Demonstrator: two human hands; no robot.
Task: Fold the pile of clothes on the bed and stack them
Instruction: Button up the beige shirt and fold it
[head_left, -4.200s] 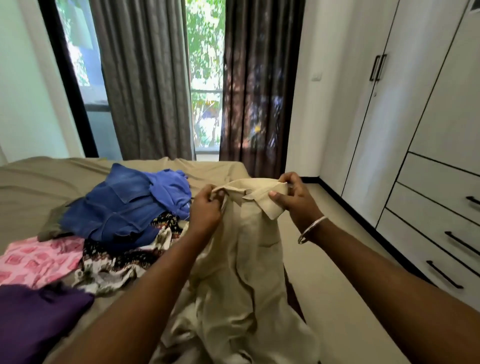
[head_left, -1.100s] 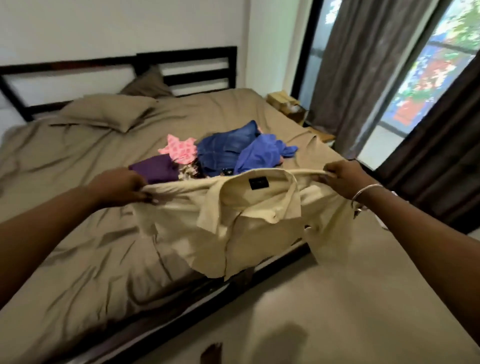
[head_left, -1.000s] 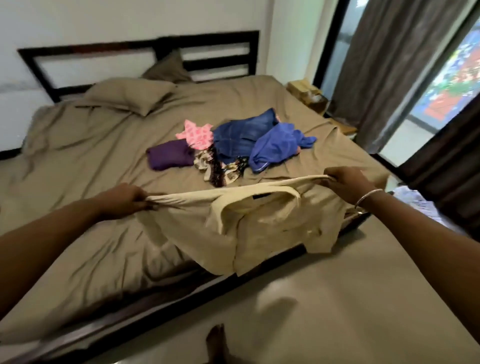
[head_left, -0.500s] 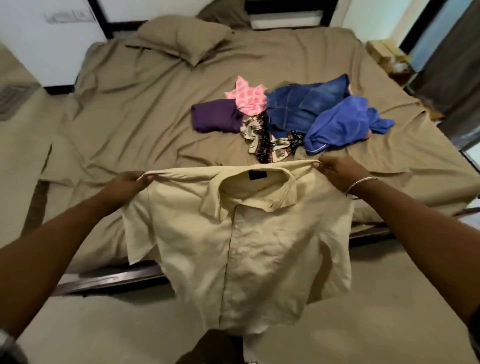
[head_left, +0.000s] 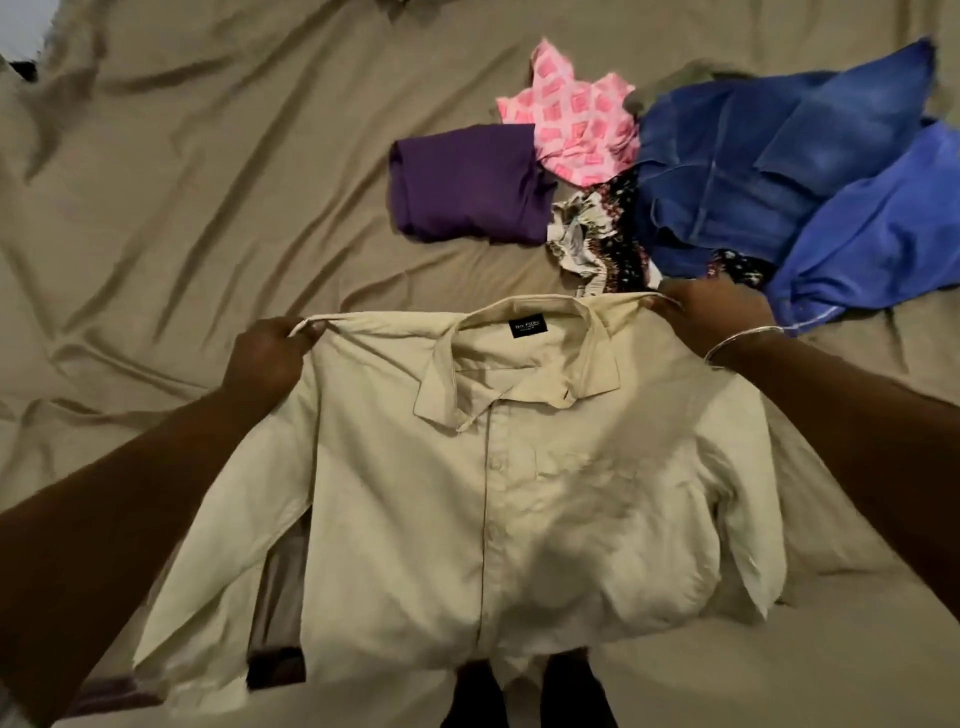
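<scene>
A cream shirt (head_left: 498, 478) is held by its shoulders over the near edge of the bed (head_left: 182, 182), front up, collar toward the pile. The left shoulder seam is pinched by the left hand (head_left: 267, 353), its fingers curled round the cloth. The other shoulder is gripped by the right hand (head_left: 714, 312), on whose wrist a bangle (head_left: 740, 338) is worn. The shirt's body is spread flat or nearly so; whether it rests fully on the bed cannot be told, and its hem hangs past the bed's edge. No fold has yet been made in it.

Beyond the collar, the rest of the pile is seen. A purple garment (head_left: 467, 182) lies just beyond the shirt and looks roughly squared, though whether it has been properly folded cannot be judged. Beside it, a pink patterned piece (head_left: 576, 130), a floral piece (head_left: 597, 239), denim (head_left: 753, 156) and a blue garment (head_left: 872, 228) lie crumpled and overlapping, farther from the shirt on its right-hand side.

The task is judged to be at an early stage: one shirt is laid out for folding, at most one item is done, no stack is formed, and at least four garments are left untouched.
</scene>
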